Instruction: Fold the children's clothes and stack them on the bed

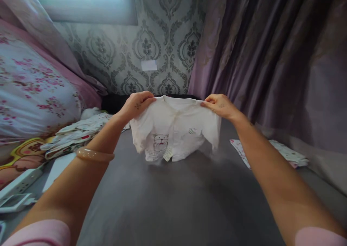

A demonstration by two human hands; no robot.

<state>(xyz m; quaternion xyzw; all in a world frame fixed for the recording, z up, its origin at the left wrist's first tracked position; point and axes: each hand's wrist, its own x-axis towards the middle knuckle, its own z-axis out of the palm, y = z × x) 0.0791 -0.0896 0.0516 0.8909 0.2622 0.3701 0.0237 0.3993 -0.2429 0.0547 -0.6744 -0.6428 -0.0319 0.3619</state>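
Observation:
A small white long-sleeved top [181, 125] with a bear print and a small bee print hangs upright in front of me, its lower edge over the grey sheet [173, 202]. My left hand [139, 103] pinches one shoulder of it, thumb and fingers closed on the cloth. The other shoulder is pinched the same way by my right hand [219, 105]. The top is spread between both hands, and its sleeves droop at the sides.
Piled clothes [78, 132] lie at the left, near a yellow patterned item [27, 152] and a white power strip [21, 182]. Folded patterned cloth [287, 154] rests at the right. Purple curtains [257, 58] hang on the right, and a floral cloth [38, 83] rises at the left.

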